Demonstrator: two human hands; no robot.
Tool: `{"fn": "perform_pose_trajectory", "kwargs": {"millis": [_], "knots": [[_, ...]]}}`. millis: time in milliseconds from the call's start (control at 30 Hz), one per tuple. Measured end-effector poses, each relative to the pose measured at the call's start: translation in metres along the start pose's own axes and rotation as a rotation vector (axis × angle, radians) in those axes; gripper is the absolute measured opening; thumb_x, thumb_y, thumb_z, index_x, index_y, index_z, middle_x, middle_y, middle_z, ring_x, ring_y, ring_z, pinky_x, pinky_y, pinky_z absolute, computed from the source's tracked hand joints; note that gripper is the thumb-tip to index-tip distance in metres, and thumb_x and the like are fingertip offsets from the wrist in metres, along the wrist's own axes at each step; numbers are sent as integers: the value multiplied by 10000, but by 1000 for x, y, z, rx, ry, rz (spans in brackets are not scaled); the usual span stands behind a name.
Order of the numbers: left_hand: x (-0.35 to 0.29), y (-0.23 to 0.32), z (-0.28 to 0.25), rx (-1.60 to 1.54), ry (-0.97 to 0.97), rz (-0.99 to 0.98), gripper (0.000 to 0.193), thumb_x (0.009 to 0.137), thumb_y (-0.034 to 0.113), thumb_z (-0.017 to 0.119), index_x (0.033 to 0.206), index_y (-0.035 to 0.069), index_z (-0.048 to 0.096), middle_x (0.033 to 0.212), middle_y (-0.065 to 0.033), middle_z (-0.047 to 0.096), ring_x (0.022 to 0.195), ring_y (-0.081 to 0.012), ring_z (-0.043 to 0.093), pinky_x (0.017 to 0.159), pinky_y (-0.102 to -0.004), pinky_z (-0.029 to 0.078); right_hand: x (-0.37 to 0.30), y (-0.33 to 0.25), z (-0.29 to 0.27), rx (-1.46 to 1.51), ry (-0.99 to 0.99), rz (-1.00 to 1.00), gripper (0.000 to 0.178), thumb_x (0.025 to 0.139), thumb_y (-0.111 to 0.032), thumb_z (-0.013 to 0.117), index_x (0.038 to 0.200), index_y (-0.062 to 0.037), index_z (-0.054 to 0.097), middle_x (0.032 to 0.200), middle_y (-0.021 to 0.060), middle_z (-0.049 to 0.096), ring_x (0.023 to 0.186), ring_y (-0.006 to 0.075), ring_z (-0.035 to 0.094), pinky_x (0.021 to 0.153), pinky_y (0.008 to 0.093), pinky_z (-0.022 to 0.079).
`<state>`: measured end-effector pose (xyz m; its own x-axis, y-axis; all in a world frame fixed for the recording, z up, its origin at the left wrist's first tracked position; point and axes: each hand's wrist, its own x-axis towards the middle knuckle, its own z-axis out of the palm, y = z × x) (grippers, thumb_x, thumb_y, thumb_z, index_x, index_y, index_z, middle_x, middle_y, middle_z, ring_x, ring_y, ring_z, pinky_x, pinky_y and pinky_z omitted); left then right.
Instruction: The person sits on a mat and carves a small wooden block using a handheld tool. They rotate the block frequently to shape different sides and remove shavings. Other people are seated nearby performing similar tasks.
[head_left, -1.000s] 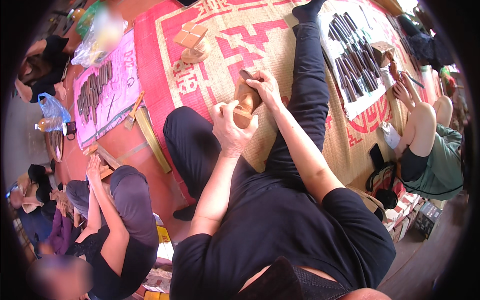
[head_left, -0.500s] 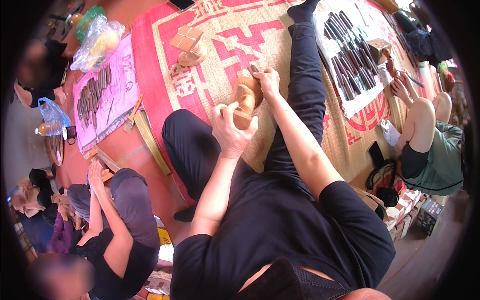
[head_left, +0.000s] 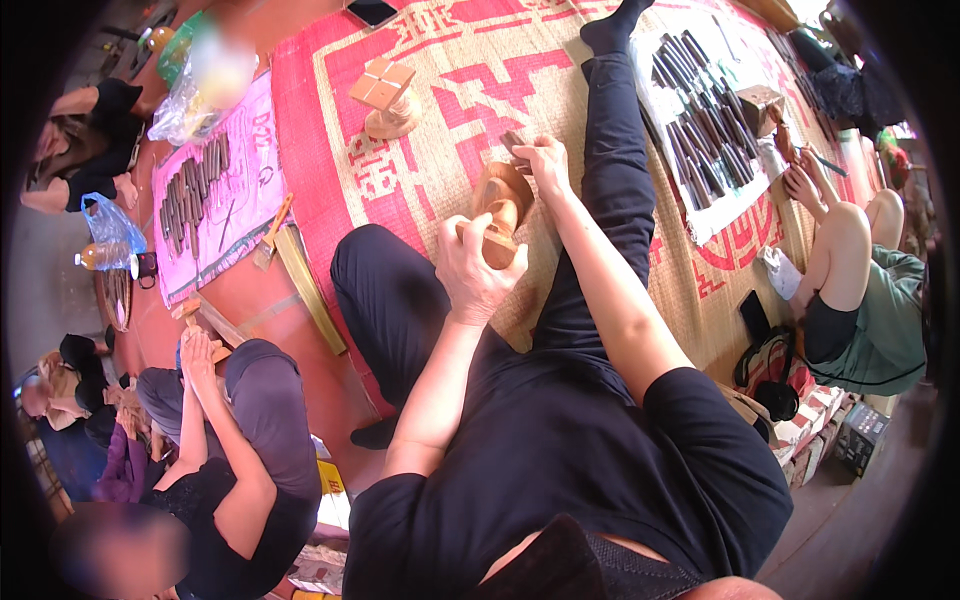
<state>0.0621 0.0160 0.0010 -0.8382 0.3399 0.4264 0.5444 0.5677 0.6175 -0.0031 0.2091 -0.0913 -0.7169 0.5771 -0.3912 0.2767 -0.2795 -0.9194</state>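
Between my legs is a carved wooden piece (head_left: 507,207) in light brown, its base toward me and its far end hollowed or curved. My left hand (head_left: 468,268) is closed round the near base, thumb on one side and fingers on the other. At the carving's far right, my right hand (head_left: 546,168) pinches a small, flat, brown piece (head_left: 515,145), whose kind I cannot make out. That piece is close to the carving's far rim; whether they touch is unclear.
A red and straw patterned mat (head_left: 470,60) lies beneath me. On it stands a wooden pedestal-shaped carving (head_left: 393,108). Rows of chisels (head_left: 705,125) lie on white cloth at right; more chisels (head_left: 194,195) lie on a pink sheet at left. Other people sit on both sides.
The carving and both my hands appear slightly lower right, along with the scene around them. The carving has turned a little, showing more of its hollow far side. Both grips stay the same.
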Motion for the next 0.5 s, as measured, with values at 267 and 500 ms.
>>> {"fn": "perform_pose_trajectory", "kwargs": {"millis": [267, 500], "knots": [[6, 4, 1, -8, -13, 41, 589, 593, 275, 819, 1080, 110, 531, 977, -128, 488, 860, -315, 578, 692, -428, 524, -6, 3, 14, -584, 153, -255, 260, 699, -213, 713, 821, 13, 667, 791, 187, 672, 779, 309, 653, 746, 388, 499], [-2, -1, 0, 17, 23, 3, 591, 597, 296, 816, 1082, 114, 531, 967, -130, 483, 852, -313, 571, 688, -423, 520, -30, -24, 19, -440, -182, -123, 243, 696, -175, 727, 791, 30, 639, 763, 119, 662, 735, 203, 621, 719, 305, 493]]}}
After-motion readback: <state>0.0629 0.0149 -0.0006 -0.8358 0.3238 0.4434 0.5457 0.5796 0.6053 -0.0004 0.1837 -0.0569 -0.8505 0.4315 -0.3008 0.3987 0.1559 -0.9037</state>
